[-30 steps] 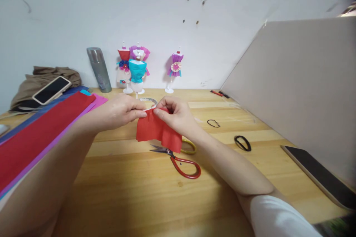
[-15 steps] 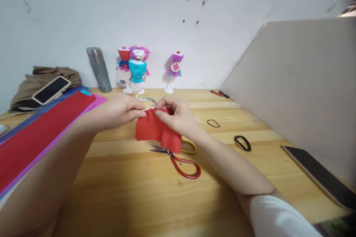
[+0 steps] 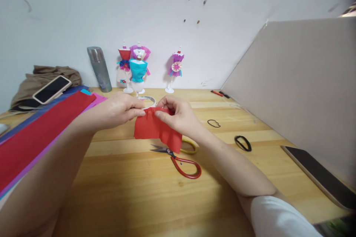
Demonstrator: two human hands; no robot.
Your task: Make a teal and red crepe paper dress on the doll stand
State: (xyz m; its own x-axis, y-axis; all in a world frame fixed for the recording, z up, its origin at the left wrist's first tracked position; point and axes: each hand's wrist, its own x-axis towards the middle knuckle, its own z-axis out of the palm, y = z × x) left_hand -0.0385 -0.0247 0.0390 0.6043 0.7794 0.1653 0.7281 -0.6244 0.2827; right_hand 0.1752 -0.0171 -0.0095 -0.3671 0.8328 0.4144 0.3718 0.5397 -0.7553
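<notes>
A small piece of red crepe-like material (image 3: pixel 157 127) hangs between my hands, gathered along its top edge. My left hand (image 3: pixel 125 109) pinches its upper left corner between thumb and fingers. With thumb and fingertips, my right hand (image 3: pixel 175 114) grips the top edge further right. Just behind the piece lies a white ring-shaped roll (image 3: pixel 151 100), partly hidden. Below it on the wooden table (image 3: pixel 125 192) rest scissors (image 3: pixel 187 176) with one red and one yellow handle, blades parted and pointing left.
Small dress forms (image 3: pixel 138 71) in coloured material and a grey bottle (image 3: pixel 100 70) stand by the wall. Long coloured sheets (image 3: pixel 47 129), a phone (image 3: pixel 52 89) and brown cloth (image 3: pixel 55 71) lie left; black bands (image 3: pixel 243 143), a pen (image 3: pixel 217 93) and a dark tablet-like device (image 3: pixel 319 174) lie right.
The red piece's lower edge has shifted slightly up and left, and its folds look flatter. Both hands keep their pinch in nearly the same place.
</notes>
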